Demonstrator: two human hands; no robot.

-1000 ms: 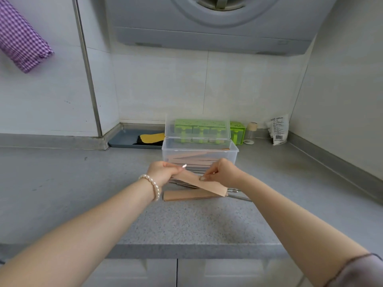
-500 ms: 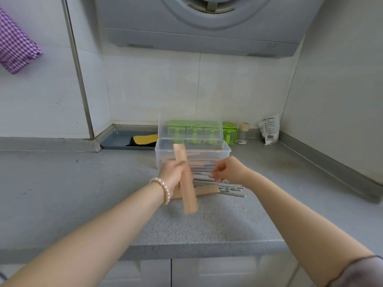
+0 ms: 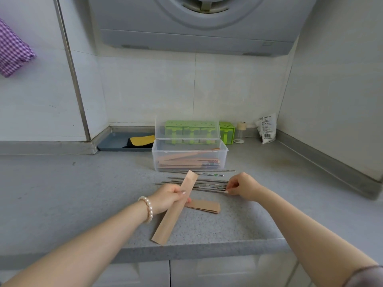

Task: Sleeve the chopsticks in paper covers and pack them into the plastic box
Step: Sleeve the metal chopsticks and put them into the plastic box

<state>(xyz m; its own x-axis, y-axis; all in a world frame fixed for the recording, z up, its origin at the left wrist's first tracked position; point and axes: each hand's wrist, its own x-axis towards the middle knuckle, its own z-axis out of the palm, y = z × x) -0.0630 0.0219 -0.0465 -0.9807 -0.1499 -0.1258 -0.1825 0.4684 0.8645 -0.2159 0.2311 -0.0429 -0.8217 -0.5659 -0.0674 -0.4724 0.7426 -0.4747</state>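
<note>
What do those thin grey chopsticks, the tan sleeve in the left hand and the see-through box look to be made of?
The thin grey chopsticks look like brushed metal, probably steel: even grey with a dull sheen. The tan paper sleeve looks like matte kraft paper: flat, brown, no gloss. The clear lidded box looks like glossy hard plastic: its contents show through the walls.

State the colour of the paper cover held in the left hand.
Plain light brown paper cover, seen in the head view.

The left hand [image 3: 167,198] now holds one paper cover [image 3: 176,208] alone, swung from flat to steeply slanted, while the right hand [image 3: 241,186] has released it and reached the ends of the loose chopsticks [image 3: 199,184] on the table.
</note>
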